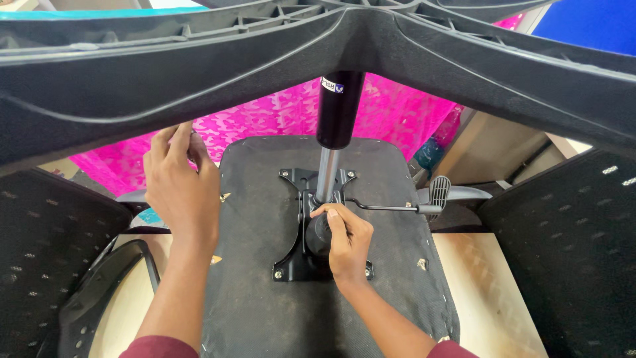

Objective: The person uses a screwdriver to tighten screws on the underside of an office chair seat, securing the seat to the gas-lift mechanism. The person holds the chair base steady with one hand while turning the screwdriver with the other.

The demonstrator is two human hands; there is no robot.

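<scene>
An office chair lies upside down, its dark seat underside [252, 298] facing me. A black metal mechanism plate [291, 255] is bolted to it, and a gas lift cylinder [338, 109] rises from it into the black star-shaped base [165, 79] overhead. My left hand [180, 185] reaches up and grips the lower edge of one base leg. Fingers of my right hand [346, 240] pinch at the foot of the silver lift rod [326, 176], where it enters the mechanism; what they touch is hidden.
A height-adjust lever [424, 207] with a ribbed paddle sticks out to the right. Black mesh chair parts [570, 258] flank both sides, an armrest [99, 292] lies lower left. Pink patterned cloth [278, 119] hangs behind. A wooden tabletop [483, 292] lies beneath.
</scene>
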